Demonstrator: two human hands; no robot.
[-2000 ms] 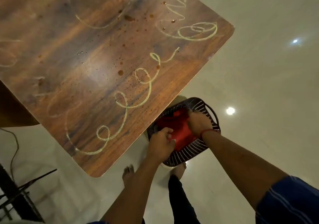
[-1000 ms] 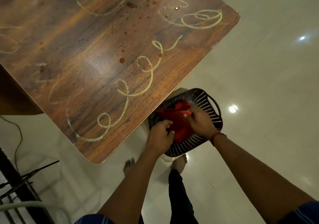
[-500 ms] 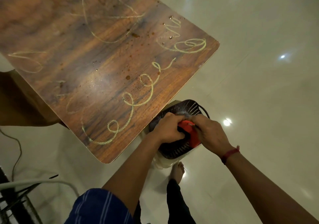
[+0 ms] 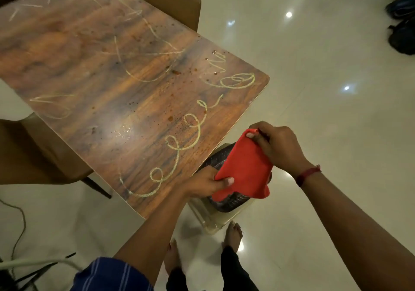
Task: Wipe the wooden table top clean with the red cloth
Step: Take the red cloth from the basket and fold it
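To the left of the hands lies the table point(image 4: 94, 70), one wooden top, its long axis running from the far left corner toward the near right corner. The surface carries pale looped chalk-like lines point(image 4: 179, 147) along the near edge and scattered brown spots point(image 4: 176, 72) toward the middle and far right corner; no wiping is evident yet. Two chairs are visible: one chair point(image 4: 33, 151) tucked at the left side, one chair point(image 4: 173, 1) at the far side. Just beyond the table's right edge, one red cloth point(image 4: 244, 169) is held in the air between both hands, stretched diagonally. The left hand point(image 4: 206, 181) pinches the cloth's lower left corner and sits against the table edge; it is the nearer hand to the surface. The right hand point(image 4: 278, 147) grips the cloth's upper edge, farther out over the floor. Directly below the cloth, one dark slotted basket point(image 4: 226, 201) rests on a pale stool point(image 4: 213, 219). The coming move likely requires carrying the cloth leftward onto the table top.
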